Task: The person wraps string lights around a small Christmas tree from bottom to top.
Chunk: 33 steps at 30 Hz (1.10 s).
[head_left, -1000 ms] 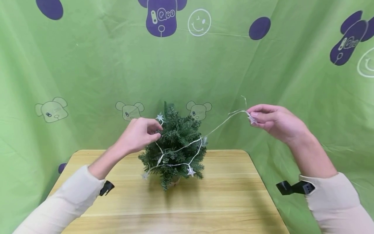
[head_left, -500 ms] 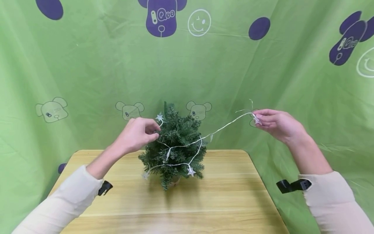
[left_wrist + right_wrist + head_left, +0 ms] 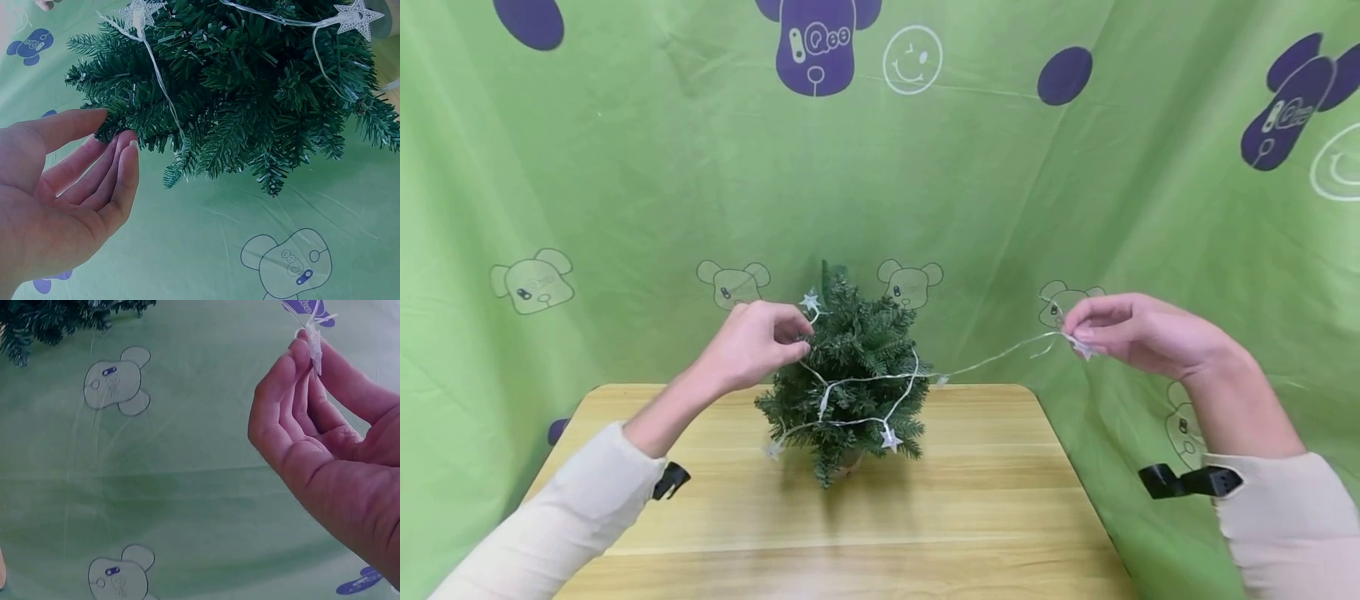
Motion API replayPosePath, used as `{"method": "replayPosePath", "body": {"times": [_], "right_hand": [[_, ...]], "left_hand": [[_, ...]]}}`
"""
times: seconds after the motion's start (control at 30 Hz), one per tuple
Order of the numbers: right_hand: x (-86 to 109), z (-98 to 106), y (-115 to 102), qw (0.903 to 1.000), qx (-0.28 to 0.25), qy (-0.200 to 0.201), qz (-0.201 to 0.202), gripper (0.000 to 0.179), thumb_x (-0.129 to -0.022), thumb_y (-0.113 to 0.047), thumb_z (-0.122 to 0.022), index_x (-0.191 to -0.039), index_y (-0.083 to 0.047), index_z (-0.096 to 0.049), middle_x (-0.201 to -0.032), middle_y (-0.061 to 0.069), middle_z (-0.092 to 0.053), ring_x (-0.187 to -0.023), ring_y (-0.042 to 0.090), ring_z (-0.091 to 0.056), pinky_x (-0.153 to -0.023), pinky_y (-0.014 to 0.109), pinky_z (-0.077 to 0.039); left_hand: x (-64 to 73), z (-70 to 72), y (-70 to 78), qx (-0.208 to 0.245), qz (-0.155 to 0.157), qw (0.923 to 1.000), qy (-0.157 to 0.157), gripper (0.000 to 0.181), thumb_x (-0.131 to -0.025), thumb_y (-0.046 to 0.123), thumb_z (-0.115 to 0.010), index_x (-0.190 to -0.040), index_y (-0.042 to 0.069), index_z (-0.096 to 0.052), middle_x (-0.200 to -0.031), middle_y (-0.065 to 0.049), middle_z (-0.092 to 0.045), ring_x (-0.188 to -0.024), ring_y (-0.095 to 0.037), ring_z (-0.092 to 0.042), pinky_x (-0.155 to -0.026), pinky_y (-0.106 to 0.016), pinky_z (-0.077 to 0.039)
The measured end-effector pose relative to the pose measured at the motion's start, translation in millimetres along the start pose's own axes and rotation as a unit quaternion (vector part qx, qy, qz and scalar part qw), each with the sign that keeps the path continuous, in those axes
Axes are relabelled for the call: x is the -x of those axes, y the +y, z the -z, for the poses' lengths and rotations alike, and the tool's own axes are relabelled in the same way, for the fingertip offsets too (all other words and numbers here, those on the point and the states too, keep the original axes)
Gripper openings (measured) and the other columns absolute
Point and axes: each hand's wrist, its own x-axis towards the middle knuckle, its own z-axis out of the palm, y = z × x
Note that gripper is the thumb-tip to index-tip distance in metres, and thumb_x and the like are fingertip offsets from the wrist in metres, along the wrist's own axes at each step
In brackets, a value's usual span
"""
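A small green artificial Christmas tree point(image 3: 865, 329) stands upright on the table, wound with a white-wired string of star lights. Several clear stars hang on it, one star point(image 3: 891, 438) low at the front and another star point(image 3: 139, 14) by the upper left branches. My left hand point(image 3: 756, 343) is at the tree's left side, thumb and fingertips pinching a branch tip point(image 3: 103, 132). Off to the right, my right hand point(image 3: 1153, 337) pinches the string's end by a star point(image 3: 1084, 348). From there the wire point(image 3: 992, 358) sags slightly back to the tree.
The wooden table point(image 3: 985, 508) lies under the tree. A green cloth point(image 3: 625, 167) with purple bear and smiley prints hangs behind and on both sides. Each sleeve cuff carries a black strap mount, such as the right strap mount point(image 3: 1191, 482).
My right hand has moved right and lower with the string's end, and the wire has come down with it across the tree's front. My left hand has stayed nearly still.
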Motion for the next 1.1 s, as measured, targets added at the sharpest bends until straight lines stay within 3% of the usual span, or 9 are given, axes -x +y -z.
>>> {"method": "replayPosePath", "body": {"times": [0.33, 0.6, 0.73, 0.87, 1.0, 1.1], "right_hand": [[10.7, 12, 21, 0.9990, 0.013, -0.015, -0.041, 0.035, -0.101, 0.011, -0.037, -0.116, -0.001, -0.066, -0.095, -0.002, -0.070, -0.088, 0.011, -0.066, -0.085, 0.031, -0.054], [2.4, 16, 30, 0.9910, 0.002, -0.133, 0.015, 0.037, -0.097, 0.019, -0.032, -0.115, 0.006, -0.062, -0.100, 0.001, -0.068, -0.090, 0.013, -0.065, -0.081, 0.035, -0.058], [0.0, 14, 25, 0.9969, 0.011, -0.077, -0.015, 0.034, -0.100, 0.014, -0.036, -0.118, 0.003, -0.063, -0.099, 0.001, -0.069, -0.089, 0.011, -0.065, -0.082, 0.032, -0.057], [-5.5, 11, 23, 0.9971, -0.009, 0.035, -0.067, 0.031, -0.103, 0.004, -0.043, -0.120, -0.005, -0.067, -0.103, -0.001, -0.070, -0.092, 0.011, -0.066, -0.089, 0.028, -0.056], [-20.9, 7, 26, 0.9868, -0.062, 0.123, -0.085, 0.027, -0.103, 0.002, -0.049, -0.118, -0.008, -0.069, -0.104, 0.000, -0.071, -0.095, 0.012, -0.067, -0.093, 0.026, -0.057], [-37.2, 3, 26, 0.9700, -0.139, 0.181, -0.083, 0.025, -0.102, 0.004, -0.050, -0.112, -0.007, -0.070, -0.102, 0.004, -0.071, -0.093, 0.012, -0.067, -0.091, 0.024, -0.058]], "left_hand": [[-0.9, 0.0, -1.0, -0.001, 0.001, 1.0000, -0.004, 0.024, -0.090, 0.014, -0.075, -0.113, 0.006, -0.073, -0.101, -0.008, -0.077, -0.090, -0.022, -0.072, -0.085, -0.040, -0.061], [-0.1, 2.1, -0.4, -0.001, 0.005, 1.0000, -0.004, 0.024, -0.090, 0.014, -0.074, -0.113, 0.006, -0.073, -0.099, -0.008, -0.076, -0.089, -0.021, -0.072, -0.084, -0.039, -0.061], [0.0, 2.5, -1.0, -0.002, 0.003, 1.0000, -0.002, 0.024, -0.090, 0.014, -0.075, -0.112, 0.006, -0.073, -0.098, -0.007, -0.076, -0.088, -0.020, -0.072, -0.083, -0.039, -0.061], [0.1, 2.2, -1.3, 0.000, 0.003, 1.0000, -0.002, 0.024, -0.090, 0.014, -0.075, -0.113, 0.006, -0.072, -0.098, -0.007, -0.076, -0.088, -0.020, -0.072, -0.083, -0.039, -0.061], [0.1, 1.8, -1.2, 0.004, 0.002, 1.0000, -0.001, 0.024, -0.090, 0.014, -0.075, -0.112, 0.005, -0.072, -0.098, -0.007, -0.076, -0.088, -0.020, -0.072, -0.083, -0.039, -0.061], [0.0, 1.3, -0.9, 0.007, 0.002, 1.0000, 0.000, 0.024, -0.090, 0.014, -0.074, -0.112, 0.005, -0.072, -0.098, -0.007, -0.076, -0.088, -0.020, -0.072, -0.083, -0.038, -0.061]]}}
